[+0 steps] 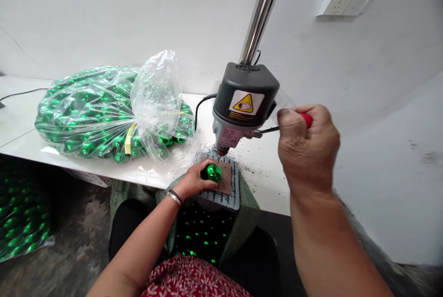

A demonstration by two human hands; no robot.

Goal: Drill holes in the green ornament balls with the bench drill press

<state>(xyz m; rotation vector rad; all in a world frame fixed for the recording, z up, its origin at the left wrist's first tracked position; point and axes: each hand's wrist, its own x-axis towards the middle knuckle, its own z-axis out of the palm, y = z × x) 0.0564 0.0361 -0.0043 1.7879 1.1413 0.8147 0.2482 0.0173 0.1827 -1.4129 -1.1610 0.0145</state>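
A shiny green ball (214,173) is held between the thumb and fingers of my left hand (197,178). It sits over a brown board (224,181) on the base of a small drill press (245,92). The thin drill bit (218,159) points down right by the top of the ball; whether it touches I cannot tell. My right hand (308,147) is wrapped around the red knob (307,120) of the press lever, to the right of the dark motor housing. The palm side of that hand is hidden.
A tied clear plastic bag (155,94) full of green balls lies on the white table (152,172) at left. Another bag of green balls (24,218) is on the floor. Between my legs, a green sack (247,209) holds more. Dark shavings surround the press base.
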